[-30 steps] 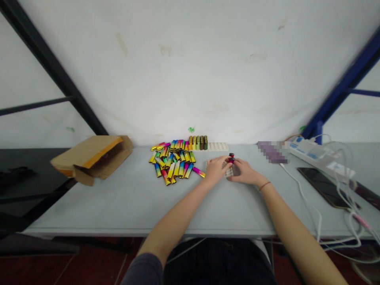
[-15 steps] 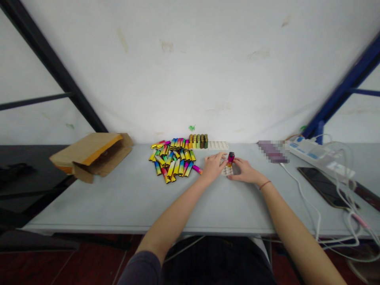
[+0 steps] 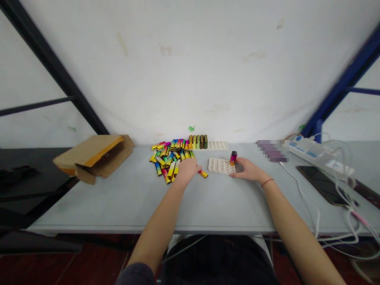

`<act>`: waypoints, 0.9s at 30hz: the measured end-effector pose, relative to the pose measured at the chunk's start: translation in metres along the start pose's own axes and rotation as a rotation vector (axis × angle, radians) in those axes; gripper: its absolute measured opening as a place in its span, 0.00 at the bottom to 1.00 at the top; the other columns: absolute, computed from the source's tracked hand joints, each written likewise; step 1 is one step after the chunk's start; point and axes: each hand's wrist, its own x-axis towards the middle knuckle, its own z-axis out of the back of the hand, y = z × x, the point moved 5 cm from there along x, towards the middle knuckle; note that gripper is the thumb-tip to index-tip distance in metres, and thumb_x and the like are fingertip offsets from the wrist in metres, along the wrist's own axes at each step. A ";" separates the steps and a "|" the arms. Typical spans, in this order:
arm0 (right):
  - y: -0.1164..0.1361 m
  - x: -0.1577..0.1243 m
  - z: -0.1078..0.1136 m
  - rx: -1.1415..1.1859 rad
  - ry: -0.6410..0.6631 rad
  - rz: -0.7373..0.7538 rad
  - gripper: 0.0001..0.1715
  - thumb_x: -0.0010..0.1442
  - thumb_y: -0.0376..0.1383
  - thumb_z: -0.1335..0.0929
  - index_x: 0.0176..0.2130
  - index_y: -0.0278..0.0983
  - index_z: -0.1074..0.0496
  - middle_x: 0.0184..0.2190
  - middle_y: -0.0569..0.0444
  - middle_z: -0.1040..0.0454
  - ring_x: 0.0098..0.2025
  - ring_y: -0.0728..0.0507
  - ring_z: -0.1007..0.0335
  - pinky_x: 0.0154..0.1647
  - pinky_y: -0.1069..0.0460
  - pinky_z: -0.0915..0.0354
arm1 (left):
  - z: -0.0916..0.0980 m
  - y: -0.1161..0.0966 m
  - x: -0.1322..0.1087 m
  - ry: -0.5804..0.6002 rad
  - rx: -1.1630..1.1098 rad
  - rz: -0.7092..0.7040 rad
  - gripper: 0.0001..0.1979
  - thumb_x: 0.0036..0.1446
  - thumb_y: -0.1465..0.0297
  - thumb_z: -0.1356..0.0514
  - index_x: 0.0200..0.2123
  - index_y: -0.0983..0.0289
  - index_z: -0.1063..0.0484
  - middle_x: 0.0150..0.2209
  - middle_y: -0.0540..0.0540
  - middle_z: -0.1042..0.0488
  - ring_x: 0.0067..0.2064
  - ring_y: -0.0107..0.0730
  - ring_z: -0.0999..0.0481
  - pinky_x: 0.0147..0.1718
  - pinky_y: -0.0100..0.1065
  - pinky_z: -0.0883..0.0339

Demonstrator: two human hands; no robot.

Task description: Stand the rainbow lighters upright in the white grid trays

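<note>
A white tray with rows of small hollows (image 3: 220, 166) lies on the grey table. At its right end a pink and gold lighter (image 3: 233, 158) stands upright. My right hand (image 3: 246, 170) is at that end, thumb and fingers apart around the tray's edge. Over the right side of a pile of colourful shiny lighters (image 3: 169, 159) is my left hand (image 3: 188, 169); its fingers are mostly hidden, and a lighter with a gold end (image 3: 203, 173) lies beside it. Behind, a second white tray (image 3: 218, 145) adjoins several upright lighters (image 3: 198, 141).
An open cardboard box (image 3: 92, 154) lies on its side at the left. At the right are a pixelated purple object (image 3: 272, 151), a dark phone (image 3: 323, 185), a white power strip (image 3: 320, 155) and tangled white cables. A wall rises behind the table.
My left hand has moved left, from the near tray to the pile, uncovering the tray. My right hand has stayed at the tray's right end, beside the upright lighter.
</note>
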 end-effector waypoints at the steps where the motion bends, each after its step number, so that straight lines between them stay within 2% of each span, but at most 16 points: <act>1: -0.001 0.000 0.002 -0.001 -0.006 -0.010 0.36 0.52 0.49 0.23 0.55 0.34 0.23 0.54 0.38 0.20 0.55 0.26 0.23 0.61 0.34 0.31 | -0.002 -0.002 -0.001 -0.006 -0.010 -0.015 0.12 0.46 0.69 0.28 0.21 0.61 0.28 0.30 0.60 0.19 0.47 0.53 0.18 0.50 0.42 0.29; 4: -0.004 -0.001 0.004 0.012 -0.020 -0.040 0.33 0.51 0.48 0.23 0.52 0.34 0.22 0.52 0.39 0.18 0.53 0.26 0.22 0.58 0.34 0.29 | -0.014 -0.012 -0.006 0.029 -0.012 -0.115 0.10 0.52 0.71 0.31 0.23 0.61 0.29 0.34 0.61 0.18 0.47 0.52 0.18 0.51 0.43 0.29; 7: -0.005 -0.002 0.004 0.042 -0.029 -0.045 0.33 0.51 0.47 0.23 0.53 0.34 0.23 0.53 0.39 0.19 0.53 0.26 0.22 0.59 0.34 0.29 | -0.025 -0.021 -0.010 0.070 -0.006 -0.207 0.03 0.55 0.73 0.35 0.29 0.60 0.26 0.37 0.61 0.18 0.47 0.51 0.18 0.51 0.43 0.28; 10: -0.006 -0.002 0.002 0.055 -0.029 -0.039 0.33 0.51 0.46 0.23 0.53 0.34 0.24 0.54 0.39 0.19 0.54 0.26 0.23 0.60 0.34 0.30 | -0.032 -0.024 -0.009 0.058 -0.040 -0.217 0.05 0.52 0.73 0.34 0.33 0.60 0.25 0.38 0.60 0.18 0.48 0.50 0.18 0.50 0.40 0.28; 13: -0.008 -0.001 0.001 0.047 -0.030 -0.042 0.33 0.51 0.47 0.23 0.52 0.34 0.24 0.53 0.38 0.19 0.54 0.26 0.23 0.59 0.34 0.30 | -0.039 -0.025 -0.006 0.097 -0.043 -0.223 0.05 0.49 0.72 0.32 0.28 0.60 0.27 0.35 0.59 0.19 0.48 0.50 0.18 0.49 0.38 0.27; 16: -0.010 -0.001 0.000 0.031 -0.042 -0.040 0.32 0.50 0.48 0.23 0.50 0.34 0.24 0.51 0.39 0.18 0.52 0.26 0.22 0.58 0.35 0.29 | -0.042 -0.023 -0.002 0.141 0.058 -0.236 0.02 0.54 0.73 0.35 0.29 0.62 0.25 0.36 0.60 0.18 0.48 0.48 0.18 0.49 0.37 0.28; 18: -0.011 0.000 0.000 0.023 -0.048 -0.033 0.31 0.50 0.48 0.23 0.49 0.34 0.23 0.51 0.39 0.18 0.52 0.26 0.22 0.57 0.35 0.28 | -0.041 -0.022 0.003 0.121 0.061 -0.249 0.05 0.59 0.73 0.39 0.32 0.64 0.23 0.39 0.61 0.18 0.48 0.46 0.19 0.49 0.36 0.29; 20: -0.011 0.000 -0.001 0.022 -0.043 -0.026 0.31 0.50 0.48 0.23 0.49 0.35 0.23 0.51 0.39 0.18 0.51 0.27 0.22 0.57 0.36 0.28 | -0.038 -0.022 0.010 0.070 -0.083 -0.266 0.08 0.62 0.72 0.41 0.37 0.65 0.21 0.40 0.60 0.18 0.46 0.43 0.20 0.48 0.36 0.29; 23: -0.010 0.001 -0.001 0.014 -0.026 -0.024 0.31 0.51 0.49 0.23 0.49 0.34 0.24 0.51 0.38 0.18 0.52 0.26 0.22 0.57 0.36 0.29 | -0.037 -0.020 0.021 0.045 -0.488 -0.205 0.09 0.64 0.72 0.42 0.42 0.65 0.22 0.37 0.56 0.20 0.38 0.35 0.22 0.40 0.33 0.29; 25: -0.009 0.001 -0.002 0.001 -0.023 -0.028 0.31 0.51 0.49 0.24 0.49 0.34 0.24 0.51 0.37 0.19 0.52 0.26 0.22 0.58 0.36 0.29 | -0.040 -0.016 0.026 0.056 -0.719 -0.108 0.08 0.65 0.71 0.43 0.41 0.64 0.23 0.33 0.53 0.23 0.30 0.30 0.28 0.33 0.30 0.33; 27: -0.009 0.001 -0.002 -0.012 -0.025 -0.029 0.32 0.51 0.49 0.24 0.49 0.33 0.24 0.51 0.36 0.19 0.52 0.26 0.22 0.58 0.35 0.29 | -0.042 -0.015 0.026 0.039 -0.862 -0.044 0.06 0.65 0.69 0.42 0.38 0.64 0.25 0.30 0.50 0.26 0.26 0.26 0.33 0.29 0.28 0.37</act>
